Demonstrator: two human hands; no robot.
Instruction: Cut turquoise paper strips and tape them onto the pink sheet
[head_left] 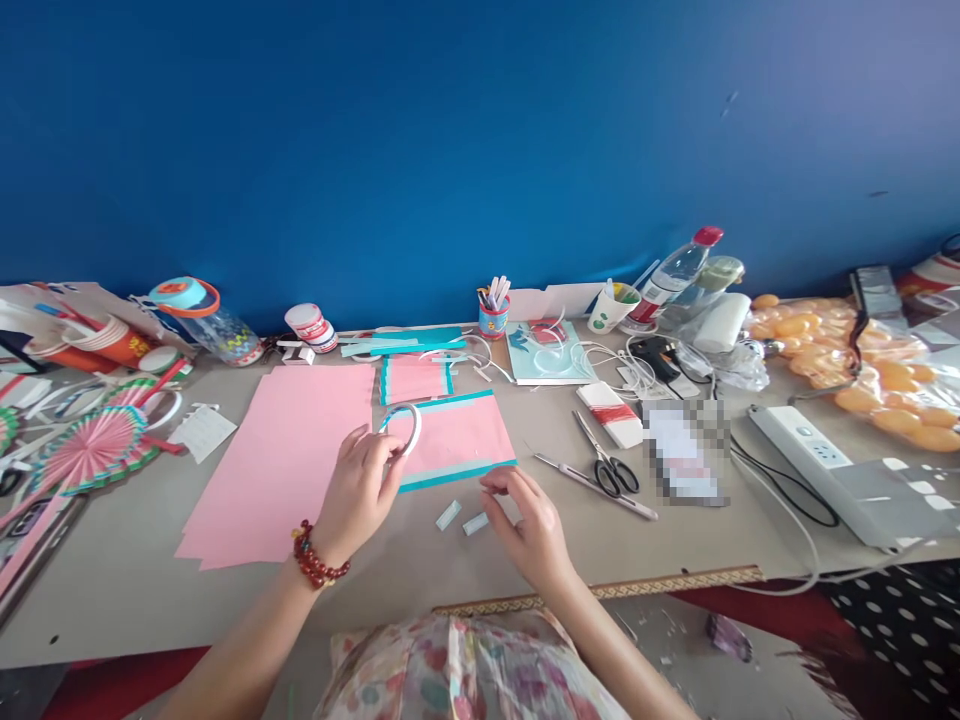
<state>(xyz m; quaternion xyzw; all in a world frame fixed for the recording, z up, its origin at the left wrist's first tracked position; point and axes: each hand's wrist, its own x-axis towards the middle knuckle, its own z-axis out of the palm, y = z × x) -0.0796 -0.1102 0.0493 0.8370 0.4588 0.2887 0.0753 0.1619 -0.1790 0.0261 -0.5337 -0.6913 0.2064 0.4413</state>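
Observation:
My left hand (pixel 365 490), wearing a red bead bracelet, is closed on a narrow white roll of tape (pixel 414 432). The roll hangs over the left end of a pink paper sheet (pixel 465 425) with teal strips along its long edges. My right hand (pixel 531 520) is just off the sheet's lower right corner, fingers bent and thumb slightly apart, with nothing visible in it. Two small pale pieces lie on the table by its fingertips, one piece (pixel 448 515) farther left and another piece (pixel 474 524) nearer the thumb.
Pink sheets (pixel 292 450) lie at left beside folded paper fans (pixel 90 448). Scissors (pixel 606 460) and a utility knife (pixel 592 486) are right of my right hand. A power strip (pixel 814 465) lies farther right. Cups, a bottle (pixel 675 280) and cables line the back wall.

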